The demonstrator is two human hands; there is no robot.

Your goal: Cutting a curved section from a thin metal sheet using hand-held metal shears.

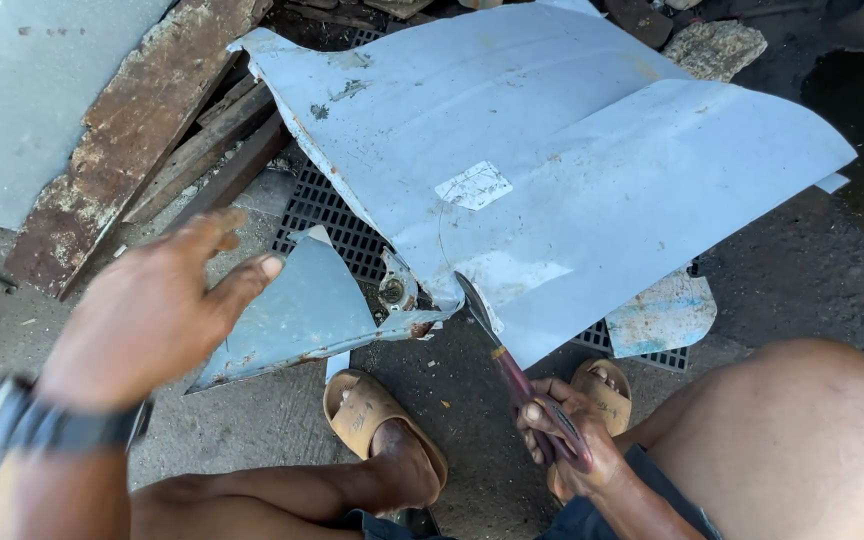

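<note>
My right hand (pixel 562 440) grips the dark red handles of metal snips (pixel 512 365). Their blades bite into the near edge of a large, bent, pale blue metal sheet (pixel 572 150). My left hand (pixel 152 310) hovers open above the ground at the left, holding nothing, with a dark watch on its wrist. It is nearest to a smaller triangular piece of the blue sheet (pixel 297 315), which hangs from the big sheet by a narrow strip. My feet in tan sandals rest just below the sheet.
A black metal grate (pixel 337 225) lies under the sheet. Rusty metal bars and planks (pixel 142 120) lean at the upper left beside another grey panel (pixel 12 100). A small blue offcut (pixel 662 315) lies at the right. A stone sits at the top.
</note>
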